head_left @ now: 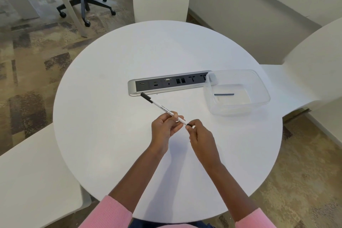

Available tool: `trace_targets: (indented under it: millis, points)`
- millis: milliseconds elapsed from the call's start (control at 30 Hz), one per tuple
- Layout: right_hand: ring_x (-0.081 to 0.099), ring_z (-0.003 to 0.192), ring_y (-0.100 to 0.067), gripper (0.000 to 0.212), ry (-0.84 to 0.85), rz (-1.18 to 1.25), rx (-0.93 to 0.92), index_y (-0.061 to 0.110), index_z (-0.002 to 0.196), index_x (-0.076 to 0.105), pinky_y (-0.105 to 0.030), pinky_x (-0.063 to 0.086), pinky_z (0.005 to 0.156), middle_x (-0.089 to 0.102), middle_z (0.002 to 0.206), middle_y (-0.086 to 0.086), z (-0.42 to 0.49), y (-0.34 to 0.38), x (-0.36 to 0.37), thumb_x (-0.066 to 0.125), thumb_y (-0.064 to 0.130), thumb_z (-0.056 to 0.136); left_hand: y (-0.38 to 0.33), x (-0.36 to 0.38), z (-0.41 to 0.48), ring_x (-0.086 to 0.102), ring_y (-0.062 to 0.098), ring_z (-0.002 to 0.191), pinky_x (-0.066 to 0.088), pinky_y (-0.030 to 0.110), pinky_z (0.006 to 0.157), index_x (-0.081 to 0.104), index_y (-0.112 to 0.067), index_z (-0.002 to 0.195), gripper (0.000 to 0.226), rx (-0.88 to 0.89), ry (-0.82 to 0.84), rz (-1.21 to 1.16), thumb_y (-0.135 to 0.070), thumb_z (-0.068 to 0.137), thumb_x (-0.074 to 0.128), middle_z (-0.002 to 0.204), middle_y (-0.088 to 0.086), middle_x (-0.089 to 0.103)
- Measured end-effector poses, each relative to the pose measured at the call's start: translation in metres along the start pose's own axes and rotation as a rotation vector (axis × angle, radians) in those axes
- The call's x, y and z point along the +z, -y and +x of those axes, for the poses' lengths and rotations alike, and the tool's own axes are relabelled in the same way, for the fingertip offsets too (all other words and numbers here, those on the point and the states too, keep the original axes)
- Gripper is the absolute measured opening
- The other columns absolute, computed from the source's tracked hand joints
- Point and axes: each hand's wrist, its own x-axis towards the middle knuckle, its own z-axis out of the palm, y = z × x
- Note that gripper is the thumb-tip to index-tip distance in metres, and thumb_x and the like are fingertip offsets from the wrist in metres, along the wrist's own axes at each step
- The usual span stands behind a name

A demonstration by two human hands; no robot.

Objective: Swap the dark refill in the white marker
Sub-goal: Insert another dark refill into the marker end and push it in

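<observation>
Marker (pixel 162 109) sits above the table (pixel 111 135), capped tip aimed away from you. Your left hand (pixel 164 127) wraps the barrel to steady it while your right hand (pixel 199 133) pinches the dark end plug (pixel 189 124), probably to pull it off. Off to the right, the clear tub (pixel 259 102) holds one dark refill (pixel 224 94), nothing else.

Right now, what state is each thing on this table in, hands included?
white marker: held above the table, tilted, black cap on its far end.
left hand: closed around the marker barrel.
right hand: fingertips pinching the dark end plug of the marker.
dark refill: lying flat inside the container, untouched.
clear plastic container: open, no lid, resting on the table and overlapping the port strip's end.
port strip: nothing plugged in.
</observation>
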Motion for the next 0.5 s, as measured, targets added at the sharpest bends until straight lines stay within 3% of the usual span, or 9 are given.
trace_targets:
  millis: [100,200,300,433,500]
  points:
    - [0.043,0.056,-0.009,0.016,-0.068,-0.084,-0.07,0.009,0.087,0.055,-0.016,0.03,0.05,0.045,0.062,0.008,0.002,-0.002,-0.001,0.044,0.019,0.094,0.0,0.001,-0.002,0.07,0.014,0.07,0.057,0.019,0.068,0.063,-0.007,0.086,0.009,-0.011,0.005,-0.019,-0.005,0.09,0.055,0.074,0.004,0.072]
    - [0.042,0.059,-0.019,0.02,-0.092,-0.088,-0.103,0.002,0.082,0.057,-0.017,0.03,0.052,0.05,0.066,-0.002,0.004,-0.001,-0.001,0.046,0.013,0.093,-0.001,0.001,-0.002,0.07,0.013,0.069,0.057,0.019,0.067,0.062,-0.007,0.086,0.011,0.001,0.028,-0.013,-0.004,0.091,0.053,0.071,0.002,0.072]
    - [0.044,0.055,-0.022,0.023,-0.079,0.058,-0.022,0.003,0.072,0.057,-0.03,0.037,0.054,0.048,0.055,-0.003,0.007,0.005,-0.003,0.046,0.009,0.091,-0.003,0.002,-0.002,0.069,0.012,0.067,0.057,0.019,0.068,0.061,-0.008,0.086,0.012,0.026,0.046,0.018,-0.004,0.092,0.051,0.073,0.003,0.072]
    - [0.041,0.038,-0.007,0.034,-0.004,0.282,0.148,0.013,0.056,0.052,-0.014,0.035,0.043,0.044,0.044,0.001,0.01,0.005,-0.006,0.048,0.009,0.09,-0.002,0.001,-0.003,0.069,0.012,0.067,0.056,0.018,0.067,0.061,-0.009,0.084,0.015,0.032,0.064,0.053,-0.004,0.092,0.05,0.07,0.0,0.072]
    - [0.036,0.035,-0.008,0.039,0.066,0.4,0.239,0.013,0.052,0.051,-0.015,0.031,0.04,0.039,0.035,0.008,0.013,0.005,-0.008,0.048,0.01,0.091,-0.002,0.0,-0.004,0.069,0.011,0.066,0.056,0.017,0.067,0.061,-0.009,0.084,0.016,0.035,0.075,0.066,-0.003,0.093,0.049,0.068,-0.002,0.072]
